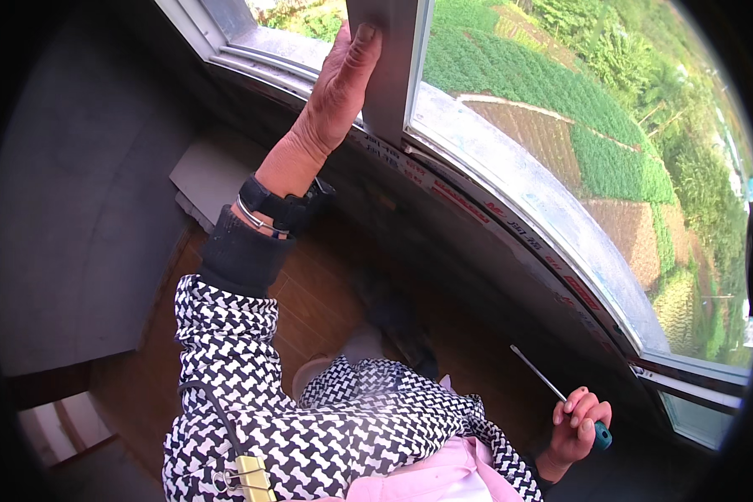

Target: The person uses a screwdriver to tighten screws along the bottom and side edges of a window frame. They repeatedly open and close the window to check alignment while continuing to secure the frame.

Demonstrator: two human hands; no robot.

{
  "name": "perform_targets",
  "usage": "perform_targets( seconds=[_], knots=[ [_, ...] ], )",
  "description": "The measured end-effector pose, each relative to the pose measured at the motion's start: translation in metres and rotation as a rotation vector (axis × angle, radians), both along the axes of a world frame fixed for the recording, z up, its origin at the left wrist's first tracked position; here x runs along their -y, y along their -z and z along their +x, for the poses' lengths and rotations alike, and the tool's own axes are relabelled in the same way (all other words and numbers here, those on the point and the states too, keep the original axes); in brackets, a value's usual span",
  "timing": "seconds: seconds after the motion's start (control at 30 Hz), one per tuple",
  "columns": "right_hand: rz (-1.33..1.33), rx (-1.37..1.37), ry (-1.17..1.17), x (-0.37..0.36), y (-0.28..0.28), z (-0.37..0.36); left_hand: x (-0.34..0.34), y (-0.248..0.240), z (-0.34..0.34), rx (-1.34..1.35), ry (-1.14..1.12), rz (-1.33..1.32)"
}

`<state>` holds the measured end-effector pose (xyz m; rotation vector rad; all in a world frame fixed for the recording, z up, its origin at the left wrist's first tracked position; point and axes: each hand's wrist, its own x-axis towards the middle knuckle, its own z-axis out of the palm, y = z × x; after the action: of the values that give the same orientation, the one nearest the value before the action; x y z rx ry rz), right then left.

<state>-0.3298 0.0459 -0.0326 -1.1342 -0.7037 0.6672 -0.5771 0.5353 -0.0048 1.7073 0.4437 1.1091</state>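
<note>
My left hand [339, 94] is raised against the upright grey post of the window frame [388, 79]. Its thumb lies along the post's inner face, while the other fingers run up the left side and are partly hidden. At the lower right, my right hand [579, 427] is closed around a screwdriver [540, 374]. The thin metal shaft points up and left, away from the fingers, and the end of its teal handle sticks out past the palm. The screwdriver tip is apart from the wall and the window.
Window glass [560, 151] fills the upper right, with green fields outside. Below it runs a sill [510, 226] with printed tape along its edge. A grey panel [84, 209] stands at the left, by the brown tiled floor [309, 305]. A cable with a yellow clip [255, 478] hangs on my patterned sleeve.
</note>
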Motion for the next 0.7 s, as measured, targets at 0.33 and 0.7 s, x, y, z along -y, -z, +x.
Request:
perform_targets(
  seconds=[0.33, 0.7],
  knots=[
    [0.047, -0.041, -0.097, -0.038, -0.013, -0.005, 0.046, -0.018, 0.017, 0.099, 0.19, -0.097],
    [0.07, -0.006, -0.007, -0.023, -0.023, -0.026, 0.013, -0.025, 0.045, 0.187, 0.144, -0.02]
  ],
)
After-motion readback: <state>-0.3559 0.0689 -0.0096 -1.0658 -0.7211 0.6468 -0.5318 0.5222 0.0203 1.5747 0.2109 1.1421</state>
